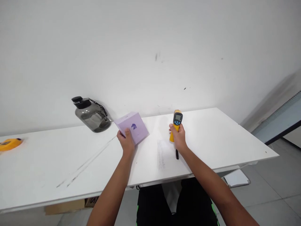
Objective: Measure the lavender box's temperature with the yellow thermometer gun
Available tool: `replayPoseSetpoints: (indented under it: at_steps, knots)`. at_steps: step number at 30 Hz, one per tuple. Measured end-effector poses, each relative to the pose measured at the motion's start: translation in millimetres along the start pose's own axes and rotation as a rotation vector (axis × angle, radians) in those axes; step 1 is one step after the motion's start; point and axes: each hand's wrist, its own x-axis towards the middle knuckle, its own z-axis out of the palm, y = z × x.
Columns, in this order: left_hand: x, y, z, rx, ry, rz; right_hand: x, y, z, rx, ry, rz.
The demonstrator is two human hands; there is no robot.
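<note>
My left hand (127,141) grips the near left side of a light purple box (138,130) with a dark horse-head mark on its face. The box is tilted over the white table (94,166). In my right hand (180,136) is a yellow and black infrared thermometer (178,118), held upright by its handle, its small screen and blue buttons facing me. Below that hand a black pen (177,154) lies on a sheet of paper with handwriting (162,158); the hand and wrist hide part of both.
Left of the box, a grey see-through water bottle (94,117) with a black cap and strap stands near the wall. A yellow-orange tool (10,144) lies at the far left edge. Under the table are a cardboard box (66,207) and, at right, a white pad (236,178).
</note>
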Motion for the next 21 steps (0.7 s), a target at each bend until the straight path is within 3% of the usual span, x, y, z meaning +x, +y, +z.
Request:
replayPoseSetpoints:
  at_steps: [6,16,21]
  knots:
    - [-1,-2,-3,0.082,-0.08,0.094,-2,5,3,-0.093,-0.002,0.053]
    - [-2,-2,-7,0.081,-0.112,0.058,-15,5,5,-0.237,-0.176,0.034]
    - [-4,-2,-5,0.025,-0.134,0.035,-17,9,7,-0.17,-0.406,0.099]
